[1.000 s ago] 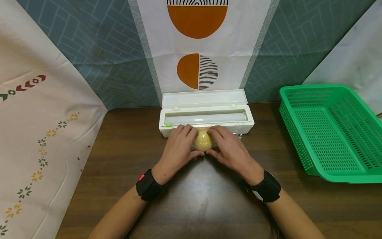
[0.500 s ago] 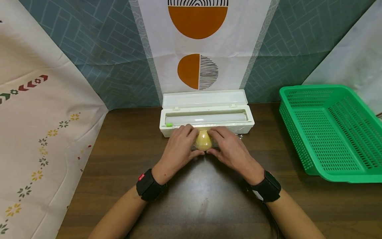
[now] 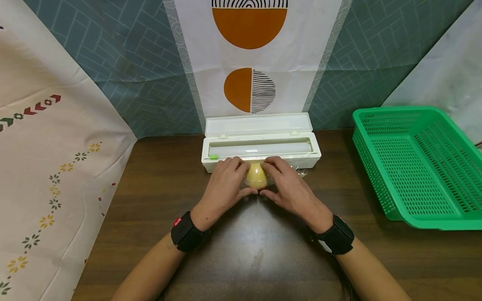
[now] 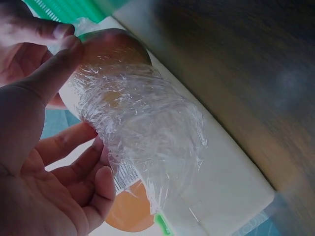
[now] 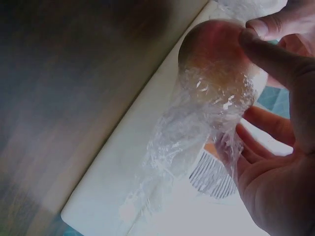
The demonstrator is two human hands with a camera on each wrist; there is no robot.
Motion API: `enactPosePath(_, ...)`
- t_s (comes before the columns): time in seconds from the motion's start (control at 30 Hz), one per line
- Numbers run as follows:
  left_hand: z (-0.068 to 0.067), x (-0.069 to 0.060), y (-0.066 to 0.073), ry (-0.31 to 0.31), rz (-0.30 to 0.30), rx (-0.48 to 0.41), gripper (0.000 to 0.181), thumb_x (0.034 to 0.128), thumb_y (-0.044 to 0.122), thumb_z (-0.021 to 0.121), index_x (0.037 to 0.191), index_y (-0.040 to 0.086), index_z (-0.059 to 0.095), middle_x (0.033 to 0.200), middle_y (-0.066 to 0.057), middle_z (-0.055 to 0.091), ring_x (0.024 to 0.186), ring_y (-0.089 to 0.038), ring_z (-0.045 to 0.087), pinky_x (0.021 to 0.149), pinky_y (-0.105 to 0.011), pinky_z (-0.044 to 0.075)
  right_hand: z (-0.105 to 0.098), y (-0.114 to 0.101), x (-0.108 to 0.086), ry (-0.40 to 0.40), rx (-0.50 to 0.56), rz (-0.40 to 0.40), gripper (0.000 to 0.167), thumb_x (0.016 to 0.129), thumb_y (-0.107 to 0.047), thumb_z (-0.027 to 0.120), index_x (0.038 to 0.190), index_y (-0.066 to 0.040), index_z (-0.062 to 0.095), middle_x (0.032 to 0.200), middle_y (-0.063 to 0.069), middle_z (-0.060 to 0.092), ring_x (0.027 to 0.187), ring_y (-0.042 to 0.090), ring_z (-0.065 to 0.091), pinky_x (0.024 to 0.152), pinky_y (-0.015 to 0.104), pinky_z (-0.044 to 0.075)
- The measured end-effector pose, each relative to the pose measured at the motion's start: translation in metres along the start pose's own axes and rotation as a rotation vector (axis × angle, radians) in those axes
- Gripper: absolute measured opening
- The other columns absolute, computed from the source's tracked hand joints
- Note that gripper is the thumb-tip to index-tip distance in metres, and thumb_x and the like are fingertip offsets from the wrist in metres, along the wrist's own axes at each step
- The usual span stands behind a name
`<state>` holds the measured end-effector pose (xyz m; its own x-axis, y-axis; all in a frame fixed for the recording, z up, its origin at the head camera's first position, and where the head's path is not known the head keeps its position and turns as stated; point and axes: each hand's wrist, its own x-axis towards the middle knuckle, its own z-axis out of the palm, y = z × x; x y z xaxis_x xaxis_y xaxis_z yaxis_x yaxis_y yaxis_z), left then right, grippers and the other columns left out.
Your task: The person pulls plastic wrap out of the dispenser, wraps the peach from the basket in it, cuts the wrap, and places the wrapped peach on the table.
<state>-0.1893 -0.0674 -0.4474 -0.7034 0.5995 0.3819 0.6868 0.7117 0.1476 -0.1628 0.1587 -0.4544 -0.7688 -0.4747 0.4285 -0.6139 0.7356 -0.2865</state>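
Observation:
Between both hands, in front of the white cling film dispenser (image 3: 305,161), is a yellow pear-shaped fruit (image 3: 257,176). My left hand (image 3: 227,184) grips its left side and my right hand (image 3: 288,186) its right side. The thumbs nearly meet at its near side, with fingers curled over the far side. Clear cling film (image 4: 157,123) is wrapped round the fruit in the left wrist view, bunched and crinkled at the sides. In the right wrist view, loose film (image 5: 172,132) trails from the fruit along the dispenser front.
The dispenser's lid (image 3: 260,124) stands raised, showing a film roll (image 3: 260,149) and a small green slider (image 3: 214,157). A green plastic basket (image 3: 410,175) stands at the right on the brown wooden table (image 3: 241,259). Patterned cloths hang behind and at the left.
The fruit has shifted very slightly towards the dispenser, and the right fingers have risen a little with it. Otherwise both hands keep their place and grip.

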Motion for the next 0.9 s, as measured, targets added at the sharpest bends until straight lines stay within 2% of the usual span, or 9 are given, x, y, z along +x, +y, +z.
enactPosePath(0.17, 0.0017, 0.0006, 0.0007, -0.01, -0.008, -0.007, 0.073, 0.0758, 0.051, 0.094, 0.127, 0.004, 0.07, 0.113, -0.01, 0.067, 0.1, -0.028, 0.064, 0.088, -0.044, 0.052, 0.0016, 0.0012, -0.0004, 0.018, -0.002, -0.005, 0.069, 0.079, -0.018, 0.097, 0.134, 0.004, 0.062, 0.132, 0.018, 0.059, 0.118, 0.033, 0.064, 0.098, 0.045, 0.057)
enactPosePath(0.33, 0.0041, -0.0005, 0.0037, -0.007, -0.035, -0.038, 0.086, 0.0756, 0.048, 0.096, 0.14, 0.004, 0.06, 0.118, -0.011, 0.068, 0.107, -0.029, 0.066, 0.094, -0.045, 0.053, 0.0032, 0.0032, -0.0017, 0.039, 0.012, 0.001, 0.068, 0.078, -0.017, 0.098, 0.132, 0.001, 0.061, 0.127, 0.016, 0.064, 0.118, 0.032, 0.064, 0.098, 0.046, 0.057)
enactPosePath(0.5, 0.0072, -0.0005, 0.0064, -0.02, -0.045, -0.052, 0.083, 0.0721, 0.047, 0.099, 0.132, 0.007, 0.057, 0.117, -0.011, 0.062, 0.108, -0.031, 0.064, 0.096, -0.05, 0.051, 0.0012, 0.0043, -0.0027, 0.042, 0.013, 0.008, 0.063, 0.077, -0.019, 0.098, 0.125, -0.001, 0.062, 0.122, 0.013, 0.065, 0.117, 0.032, 0.063, 0.097, 0.046, 0.056)
enactPosePath(0.63, 0.0089, 0.0, 0.0059, 0.013, -0.044, -0.069, 0.077, 0.0716, 0.042, 0.099, 0.127, 0.005, 0.06, 0.12, -0.012, 0.059, 0.11, -0.033, 0.062, 0.096, -0.053, 0.05, 0.0023, 0.0047, -0.0026, 0.052, 0.009, -0.01, 0.062, 0.077, -0.02, 0.098, 0.124, 0.001, 0.063, 0.125, 0.014, 0.064, 0.118, 0.033, 0.062, 0.1, 0.046, 0.054)
enactPosePath(0.73, 0.0077, -0.0001, 0.0049, 0.04, -0.04, -0.094, 0.073, 0.0703, 0.037, 0.1, 0.124, 0.005, 0.063, 0.121, -0.011, 0.06, 0.109, -0.032, 0.061, 0.094, -0.052, 0.05, 0.0045, 0.0047, -0.0017, 0.059, 0.017, -0.02, 0.064, 0.077, -0.02, 0.098, 0.125, 0.002, 0.062, 0.129, 0.017, 0.061, 0.12, 0.034, 0.061, 0.102, 0.047, 0.053)
enactPosePath(0.9, 0.005, -0.0009, 0.0032, 0.031, -0.029, -0.084, 0.07, 0.0727, 0.038, 0.098, 0.127, 0.005, 0.067, 0.122, -0.01, 0.066, 0.111, -0.031, 0.063, 0.093, -0.05, 0.052, 0.0062, 0.0037, -0.001, 0.068, 0.025, -0.035, 0.069, 0.076, -0.02, 0.099, 0.128, 0.004, 0.06, 0.132, 0.019, 0.059, 0.122, 0.035, 0.061, 0.103, 0.047, 0.054)
